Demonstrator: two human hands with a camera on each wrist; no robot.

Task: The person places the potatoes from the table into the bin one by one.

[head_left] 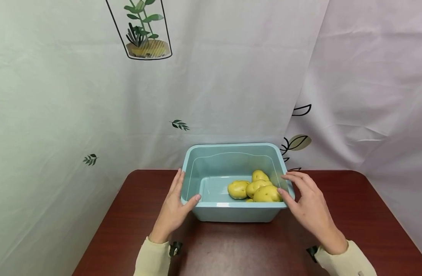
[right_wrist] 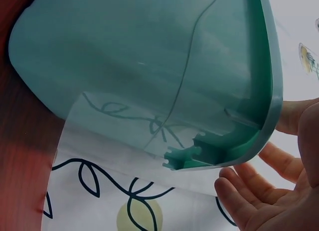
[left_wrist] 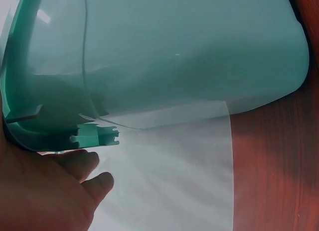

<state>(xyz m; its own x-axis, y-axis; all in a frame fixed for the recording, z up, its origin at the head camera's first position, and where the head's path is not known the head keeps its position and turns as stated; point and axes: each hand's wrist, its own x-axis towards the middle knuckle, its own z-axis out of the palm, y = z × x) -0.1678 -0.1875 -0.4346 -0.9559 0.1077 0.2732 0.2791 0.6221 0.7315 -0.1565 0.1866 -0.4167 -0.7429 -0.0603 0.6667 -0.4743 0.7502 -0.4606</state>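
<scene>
A light blue plastic tub (head_left: 228, 205) stands on the table near its back edge. Several yellow potatoes (head_left: 267, 194) lie heaped in its right half, the front of the heap partly hidden by the front wall. At the tub's left side is my left hand (head_left: 173, 212), fingers straight along the rim and thumb at the front left corner. My right hand (head_left: 311, 207) is at the opposite side, its fingers and thumb spread at the right rim. From the right wrist, loosely bent fingers (right_wrist: 249, 198) show just outside the tub's rim (right_wrist: 275, 91).
The dark red wooden table (head_left: 228, 249) has rounded back corners. Behind it hangs a pale curtain (head_left: 231, 96) printed with leaves and a plant in a jar, close to the tub's back. Black straps (head_left: 175, 249) show at both sleeve cuffs.
</scene>
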